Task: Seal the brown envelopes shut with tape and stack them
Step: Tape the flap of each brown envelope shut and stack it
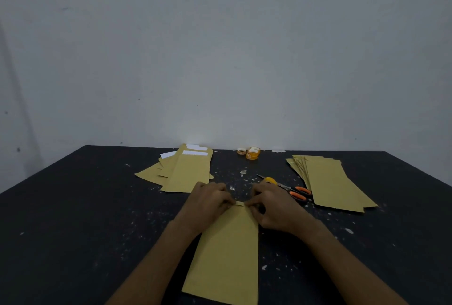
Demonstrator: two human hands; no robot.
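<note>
A grey wall stands behind the far edge of the counter, whose dark top is speckled with pale scraps.

One envelope lies flat at the middle of the near edge, running lengthwise toward the far edge, its near end reaching the bottom of the view.

A right pile of brown envelopes is fanned out toward the far right corner. A left pile, looser, lies left of centre by the far edge. White sheets stick out of the far ends of some of its envelopes.

The left grip and right grip meet at the far end of the envelope. Both have curled fingers, and their fingertips pinch that end from either side. A short pale strip shows between them. Whether it is tape or the flap cannot be told.

Scissors with orange handles lie just beyond the right grip, between it and the right pile. A yellow round thing sits beside the blades, partly hidden by the knuckles.

Tape rolls stand together at the far edge, between the two piles.
</note>
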